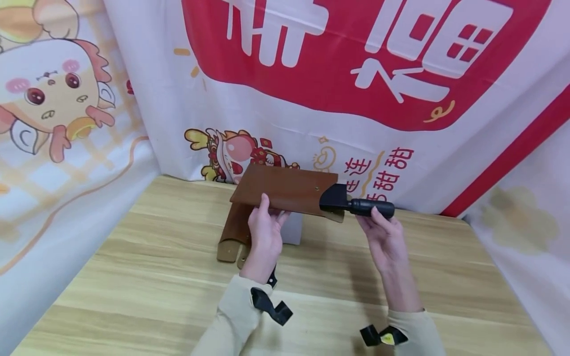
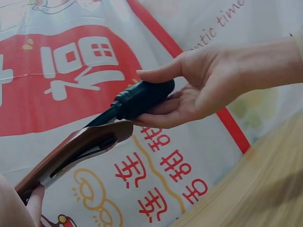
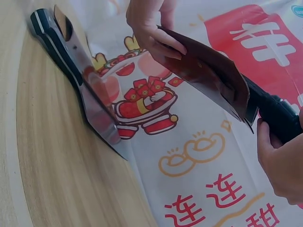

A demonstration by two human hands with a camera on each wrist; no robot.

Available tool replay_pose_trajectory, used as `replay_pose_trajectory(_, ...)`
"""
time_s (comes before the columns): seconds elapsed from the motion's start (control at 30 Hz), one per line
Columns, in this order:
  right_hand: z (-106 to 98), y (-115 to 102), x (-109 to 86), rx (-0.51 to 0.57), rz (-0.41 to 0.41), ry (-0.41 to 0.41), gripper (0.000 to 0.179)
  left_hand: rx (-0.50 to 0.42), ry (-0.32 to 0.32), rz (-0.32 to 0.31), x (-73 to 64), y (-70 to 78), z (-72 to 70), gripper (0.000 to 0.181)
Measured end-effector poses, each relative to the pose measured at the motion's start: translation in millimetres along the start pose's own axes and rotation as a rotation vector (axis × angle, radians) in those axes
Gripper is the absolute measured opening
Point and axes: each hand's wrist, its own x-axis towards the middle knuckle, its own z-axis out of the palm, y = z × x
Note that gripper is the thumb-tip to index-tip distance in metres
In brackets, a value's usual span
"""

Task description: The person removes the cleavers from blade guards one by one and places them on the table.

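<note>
A brown leather sheath [image 1: 285,190] is held up above the table by my left hand [image 1: 266,230], thumb on its front face and fingers beneath. My right hand [image 1: 386,237] grips the black handle [image 1: 373,207] of a cleaver at the sheath's right end. Most of the cleaver's blade is hidden inside the sheath; a dark part [image 1: 335,197] near the handle shows at the opening. In the left wrist view the right thumb lies along the top of the handle [image 2: 142,99], fingers underneath.
On the wooden table [image 1: 133,277], behind my left hand, lie a second brown sheath [image 1: 233,237] and another cleaver [image 3: 97,116] with a black riveted handle. A printed white and red cloth [image 1: 285,99] hangs as a wall along the table's back and sides.
</note>
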Motion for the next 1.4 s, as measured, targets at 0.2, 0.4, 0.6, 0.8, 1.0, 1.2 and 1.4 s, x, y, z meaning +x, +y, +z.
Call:
replay_pose_trajectory(0.2, 2, 1, -0.7, -0.019, 0.006, 0.005, 0.027, -0.031, 0.021, -0.024, 2.3, 7.0, -1.7, 0.049)
replay_pose_trajectory(0.4, 2, 0, -1.3, -0.046, -0.007, -0.004, 0.03, -0.048, 0.022, -0.033, 4.5, 14.3, -1.6, 0.049)
replay_pose_trajectory(0.6, -3, -7, -0.9, 0.037, -0.051, -0.05, 0.024, -0.065, 0.034, -0.015, 13.8, 27.2, -6.2, 0.05)
replay_pose_trajectory(0.8, -8, -11, -1.2, 0.084, -0.028, -0.049, 0.021, -0.106, 0.061, -0.033, 15.5, 36.9, -8.2, 0.053)
replay_pose_trajectory(1.0, -12, -12, 1.2, 0.116, -0.01, -0.026, 0.02, -0.103, 0.056, -0.011, 10.5, 23.7, -2.8, 0.05)
replay_pose_trajectory(1.2, -15, -13, 1.8, 0.112, 0.015, 0.021, 0.022, -0.061, -0.016, -0.052, 4.3, 5.2, -1.6, 0.04)
replay_pose_trajectory(1.4, -15, -12, 2.6, 0.064, 0.083, 0.075, 0.022, -0.075, -0.053, -0.102, 0.8, 3.2, -3.4, 0.049)
